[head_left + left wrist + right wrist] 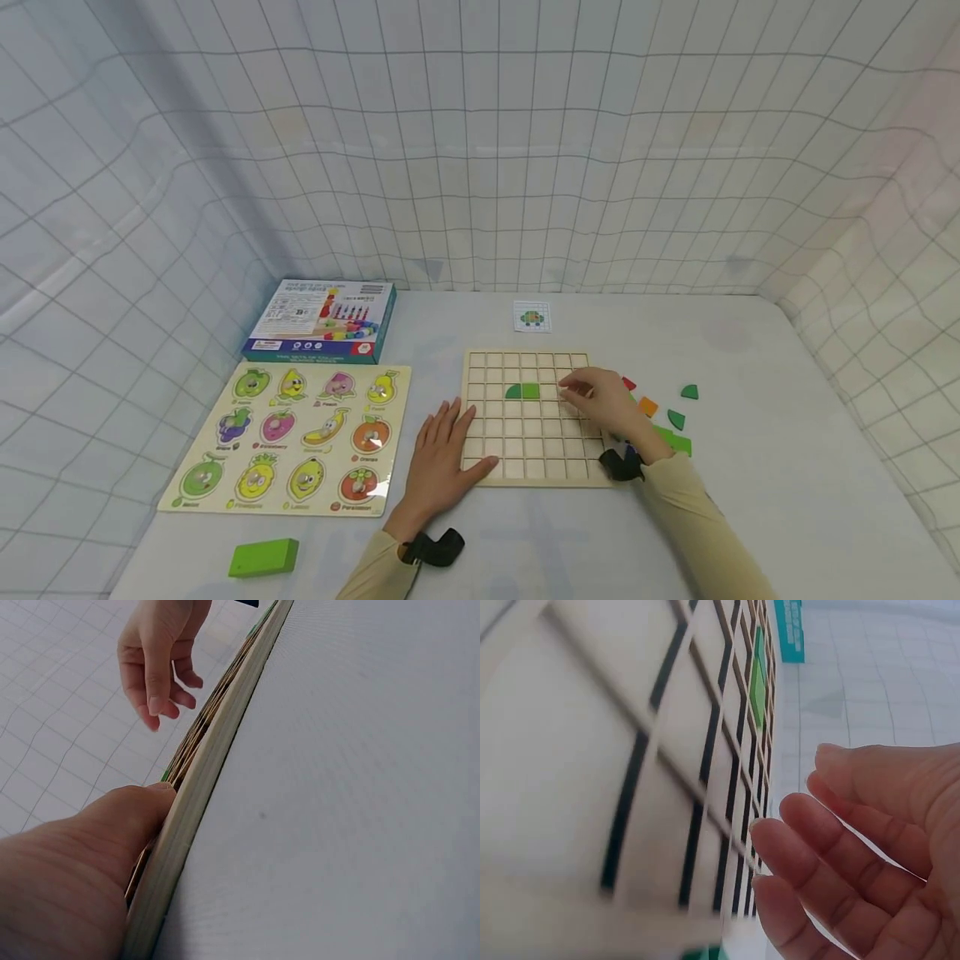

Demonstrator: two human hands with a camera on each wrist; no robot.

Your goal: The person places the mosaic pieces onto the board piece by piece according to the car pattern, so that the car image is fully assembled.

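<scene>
A wooden grid board (536, 482) lies on the table, with a green quarter-circle piece (514, 392) and a green square piece (531, 391) side by side in its upper middle cells. My left hand (442, 462) rests flat at the board's left edge, fingers spread, thumb over the lower left corner. Above the right side of the grid hovers my right hand (603, 402). Its fingers (795, 847) are loosely bent, and nothing shows between them and the thumb in the right wrist view.
Right of the board lie loose pieces: an orange square (648, 407), green quarter-circles (689, 392) and green blocks (681, 444). A picture card (532, 317) is behind the board. At left are a fruit puzzle (285, 437), a box (322, 321) and a green block (263, 557).
</scene>
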